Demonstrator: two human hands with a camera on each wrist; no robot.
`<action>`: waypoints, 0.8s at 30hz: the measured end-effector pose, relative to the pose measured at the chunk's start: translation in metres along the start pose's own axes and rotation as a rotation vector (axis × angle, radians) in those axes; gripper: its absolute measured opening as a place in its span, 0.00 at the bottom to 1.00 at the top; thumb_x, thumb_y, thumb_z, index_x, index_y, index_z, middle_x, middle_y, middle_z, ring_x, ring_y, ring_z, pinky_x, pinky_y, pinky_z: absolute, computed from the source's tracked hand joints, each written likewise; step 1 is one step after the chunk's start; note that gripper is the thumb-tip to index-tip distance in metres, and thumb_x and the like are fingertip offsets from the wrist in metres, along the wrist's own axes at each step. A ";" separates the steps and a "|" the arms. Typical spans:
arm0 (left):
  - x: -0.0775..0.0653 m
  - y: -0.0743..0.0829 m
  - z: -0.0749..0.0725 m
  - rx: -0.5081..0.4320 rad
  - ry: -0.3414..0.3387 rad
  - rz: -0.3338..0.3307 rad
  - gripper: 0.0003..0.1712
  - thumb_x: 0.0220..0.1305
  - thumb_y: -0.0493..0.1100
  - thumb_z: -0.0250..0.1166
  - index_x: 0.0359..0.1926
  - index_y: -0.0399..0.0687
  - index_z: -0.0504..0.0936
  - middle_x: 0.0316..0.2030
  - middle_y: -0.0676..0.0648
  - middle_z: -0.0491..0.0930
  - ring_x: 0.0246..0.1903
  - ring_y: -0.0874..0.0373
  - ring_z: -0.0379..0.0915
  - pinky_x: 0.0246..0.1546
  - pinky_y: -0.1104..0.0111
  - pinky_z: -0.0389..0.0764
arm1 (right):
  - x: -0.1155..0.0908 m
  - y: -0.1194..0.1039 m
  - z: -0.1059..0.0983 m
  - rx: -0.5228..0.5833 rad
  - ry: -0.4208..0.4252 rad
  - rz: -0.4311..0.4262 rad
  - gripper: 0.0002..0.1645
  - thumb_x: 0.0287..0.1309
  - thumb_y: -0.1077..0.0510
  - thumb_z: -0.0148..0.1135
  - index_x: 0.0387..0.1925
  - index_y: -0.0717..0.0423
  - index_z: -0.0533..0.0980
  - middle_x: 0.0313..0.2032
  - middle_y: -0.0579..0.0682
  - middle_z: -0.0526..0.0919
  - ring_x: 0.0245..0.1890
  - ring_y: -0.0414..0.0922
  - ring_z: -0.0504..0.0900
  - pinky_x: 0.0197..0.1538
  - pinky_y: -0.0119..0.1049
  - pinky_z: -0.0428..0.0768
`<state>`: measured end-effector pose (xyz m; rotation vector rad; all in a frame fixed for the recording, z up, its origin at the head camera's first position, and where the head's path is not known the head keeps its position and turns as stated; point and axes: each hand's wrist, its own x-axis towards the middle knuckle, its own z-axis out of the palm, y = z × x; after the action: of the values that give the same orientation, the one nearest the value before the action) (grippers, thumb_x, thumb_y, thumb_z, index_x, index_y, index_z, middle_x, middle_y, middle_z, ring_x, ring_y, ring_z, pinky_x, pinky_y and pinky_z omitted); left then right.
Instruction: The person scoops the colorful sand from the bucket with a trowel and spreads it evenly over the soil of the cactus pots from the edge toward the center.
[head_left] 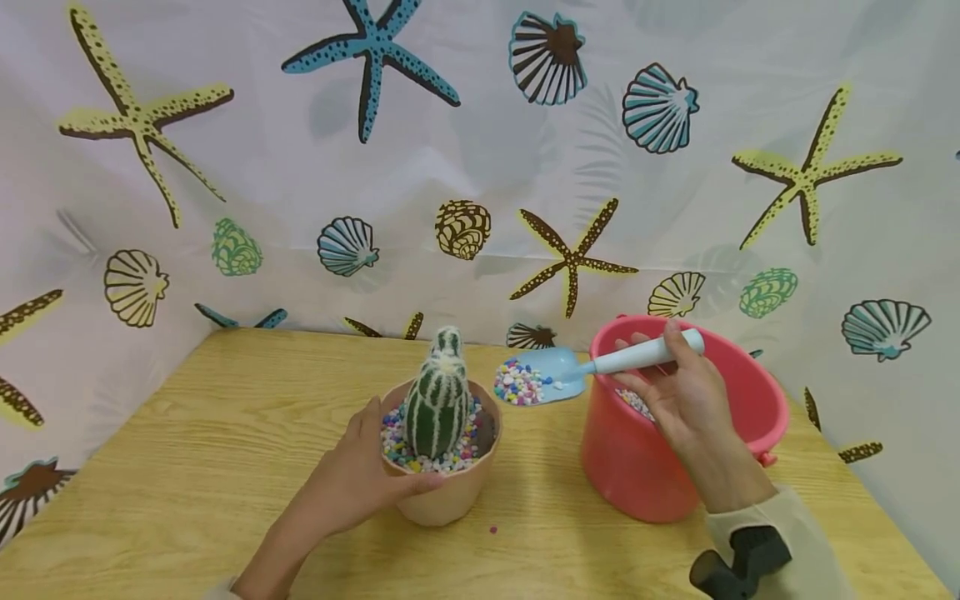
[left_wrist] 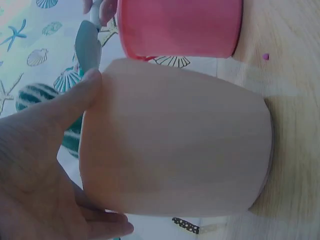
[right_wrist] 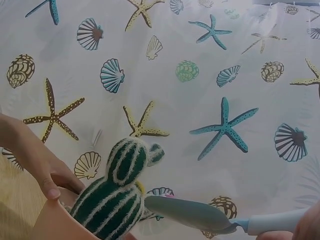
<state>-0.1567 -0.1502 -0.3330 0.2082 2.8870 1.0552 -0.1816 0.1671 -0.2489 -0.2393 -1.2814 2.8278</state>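
A green cactus with white woolly stripes stands in a peach flower pot. Colored pebbles surround it, and a dark patch shows at the right of the pot. My left hand grips the pot by its rim, thumb in front, fingers at the left side. In my right hand is the white handle of a small blue trowel, pinched between thumb and fingers. The trowel's scoop carries colored pebbles and hangs level, right of the pot, close to the cactus in the right wrist view.
A pink bucket stands to the right, below my right hand, with pebbles showing inside. One magenta pebble lies on the wooden table before the pot. A cloth printed with shells and starfish hangs behind.
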 end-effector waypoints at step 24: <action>-0.004 0.004 0.003 0.023 0.009 -0.033 0.73 0.44 0.75 0.66 0.72 0.31 0.42 0.69 0.27 0.52 0.62 0.28 0.59 0.55 0.40 0.68 | 0.007 0.011 0.009 -0.115 -0.067 0.012 0.20 0.68 0.49 0.48 0.58 0.45 0.58 0.57 0.48 0.61 0.64 0.48 0.62 0.62 0.48 0.67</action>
<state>-0.1518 -0.1460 -0.3324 0.1572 2.9013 1.0204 -0.1898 0.1543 -0.2523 -0.1564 -1.4633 2.7974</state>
